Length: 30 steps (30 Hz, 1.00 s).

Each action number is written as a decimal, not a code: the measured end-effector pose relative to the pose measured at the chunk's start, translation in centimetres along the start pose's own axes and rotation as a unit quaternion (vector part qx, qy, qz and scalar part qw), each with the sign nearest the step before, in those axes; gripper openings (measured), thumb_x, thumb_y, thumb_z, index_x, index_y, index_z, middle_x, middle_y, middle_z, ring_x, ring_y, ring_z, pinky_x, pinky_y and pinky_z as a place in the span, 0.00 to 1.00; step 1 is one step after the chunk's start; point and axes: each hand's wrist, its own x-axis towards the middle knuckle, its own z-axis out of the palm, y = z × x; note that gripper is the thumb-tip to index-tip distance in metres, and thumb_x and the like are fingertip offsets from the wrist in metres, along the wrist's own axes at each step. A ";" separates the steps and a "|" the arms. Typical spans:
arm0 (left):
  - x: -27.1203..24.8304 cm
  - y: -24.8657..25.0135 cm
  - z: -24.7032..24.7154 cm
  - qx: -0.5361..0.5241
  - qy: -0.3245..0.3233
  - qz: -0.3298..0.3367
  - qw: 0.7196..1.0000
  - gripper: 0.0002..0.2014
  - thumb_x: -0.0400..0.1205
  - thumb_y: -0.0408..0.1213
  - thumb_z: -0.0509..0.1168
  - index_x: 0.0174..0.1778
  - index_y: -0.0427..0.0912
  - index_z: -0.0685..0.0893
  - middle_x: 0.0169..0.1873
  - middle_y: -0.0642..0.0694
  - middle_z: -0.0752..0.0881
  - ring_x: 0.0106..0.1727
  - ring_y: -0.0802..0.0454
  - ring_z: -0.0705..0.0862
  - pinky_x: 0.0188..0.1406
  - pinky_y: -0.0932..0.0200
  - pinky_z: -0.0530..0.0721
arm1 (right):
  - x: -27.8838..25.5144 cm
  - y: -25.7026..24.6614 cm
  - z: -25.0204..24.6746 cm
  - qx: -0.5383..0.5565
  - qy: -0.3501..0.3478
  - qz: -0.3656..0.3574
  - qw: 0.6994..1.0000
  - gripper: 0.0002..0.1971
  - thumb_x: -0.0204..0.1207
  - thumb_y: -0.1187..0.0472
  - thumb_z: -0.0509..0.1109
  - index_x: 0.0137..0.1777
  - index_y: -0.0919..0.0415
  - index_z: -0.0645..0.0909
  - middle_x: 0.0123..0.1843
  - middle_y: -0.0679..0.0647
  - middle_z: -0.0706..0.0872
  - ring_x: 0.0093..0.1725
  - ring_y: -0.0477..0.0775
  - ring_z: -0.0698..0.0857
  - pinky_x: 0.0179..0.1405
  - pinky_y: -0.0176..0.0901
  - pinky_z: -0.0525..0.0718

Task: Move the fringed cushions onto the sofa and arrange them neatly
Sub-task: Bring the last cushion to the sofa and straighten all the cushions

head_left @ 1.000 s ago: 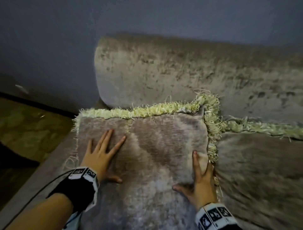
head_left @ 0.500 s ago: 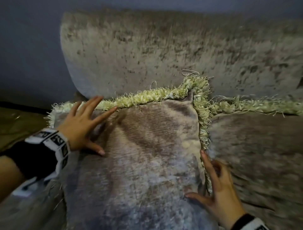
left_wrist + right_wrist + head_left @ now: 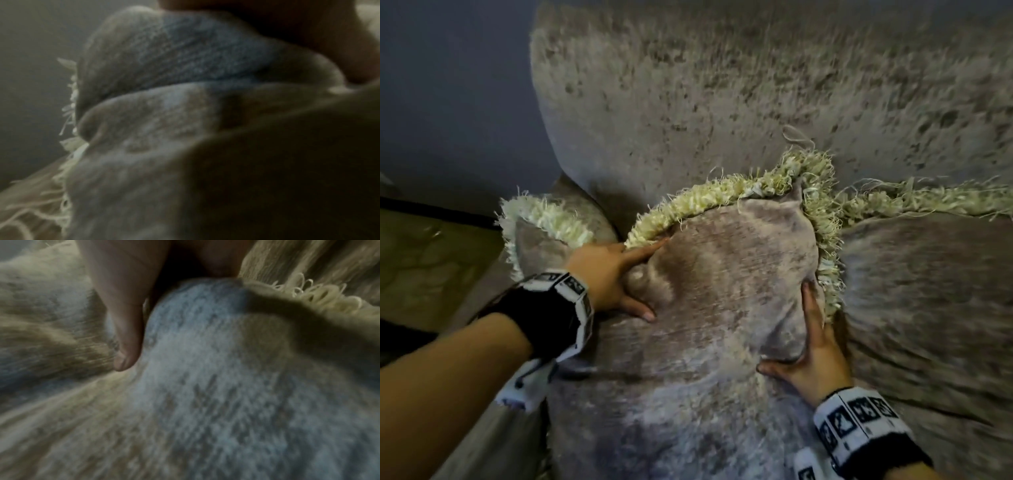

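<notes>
A grey velvet cushion (image 3: 722,291) with cream fringe (image 3: 722,192) leans against the sofa backrest (image 3: 722,102). My left hand (image 3: 609,274) presses straight fingers into its upper left part, just under the fringe, and dents the fabric. The cushion's left corner (image 3: 541,236) stands up beside that hand. My right hand (image 3: 815,349) lies flat along the cushion's right edge with the thumb (image 3: 127,331) spread onto the front. A second fringed cushion (image 3: 928,291) sits right next to it on the sofa. The left wrist view shows only blurred cushion fabric (image 3: 164,113).
A dark grey wall (image 3: 448,85) rises behind the sofa's left end. Brownish floor (image 3: 431,267) lies to the left, below the sofa's low side edge (image 3: 493,445). The backrest runs on to the right behind both cushions.
My left hand has slid from the cushion's top left corner toward the middle and now pushes in deeper. The left corner has popped up. The right hand stays on the right edge.
</notes>
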 end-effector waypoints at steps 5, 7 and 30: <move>-2.9 -0.5 -2.8 -0.025 0.050 -0.049 0.997 0.68 0.28 0.86 0.33 0.73 0.75 0.58 0.48 0.42 0.91 0.51 0.42 0.88 0.44 0.58 0.81 | -0.8 -2.3 -2.5 -0.002 -0.021 -0.004 1.000 0.70 0.48 0.53 0.88 0.69 0.23 0.30 0.82 0.36 0.47 0.82 0.56 0.59 0.74 0.56 0.72; -4.6 -2.0 -4.4 -0.072 0.075 -0.059 0.993 0.63 0.32 0.87 0.43 0.72 0.76 0.57 0.47 0.40 0.92 0.50 0.40 0.89 0.43 0.58 0.80 | -0.7 -4.7 -4.5 -0.008 -0.024 -0.036 0.999 0.72 0.46 0.54 0.89 0.73 0.24 0.32 0.84 0.43 0.53 0.81 0.57 0.62 0.72 0.58 0.74; -5.3 -2.2 2.5 -0.024 0.114 -0.201 0.973 0.62 0.41 0.82 0.46 0.63 0.69 0.13 0.80 0.38 0.28 0.82 0.42 0.31 0.77 0.25 0.46 | 4.8 -10.5 -2.6 -0.247 -0.112 -0.079 0.959 0.64 0.56 0.34 0.76 0.63 0.29 0.16 0.81 0.55 0.23 0.82 0.63 0.31 0.76 0.77 0.55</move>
